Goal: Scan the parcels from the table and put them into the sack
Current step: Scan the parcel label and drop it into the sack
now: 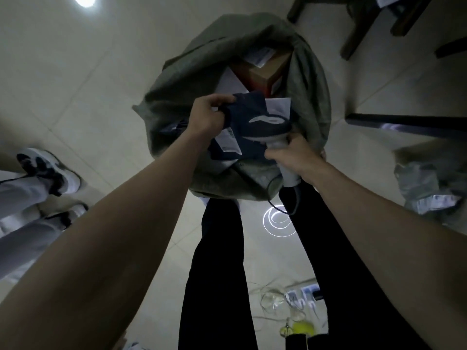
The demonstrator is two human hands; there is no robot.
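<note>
A grey-green sack (177, 97) stands open on the floor in front of me. Inside it lie a brown cardboard box (265, 69) and white-labelled parcels. My left hand (207, 117) grips a dark blue soft parcel (249, 107) with a white label, held over the sack's mouth. My right hand (293, 157) holds a handheld scanner (267, 123); its dark head with a light oval mark lies right over the blue parcel. The scanner's grey handle and cable hang below my right hand.
Another person's legs and sneakers (50, 170) stand at the left. A dark table edge (404, 125) and chair legs (358, 39) are at the right. A grey plastic parcel (429, 183) lies at the far right. Cables and a yellow object (300, 327) lie on the floor by my legs.
</note>
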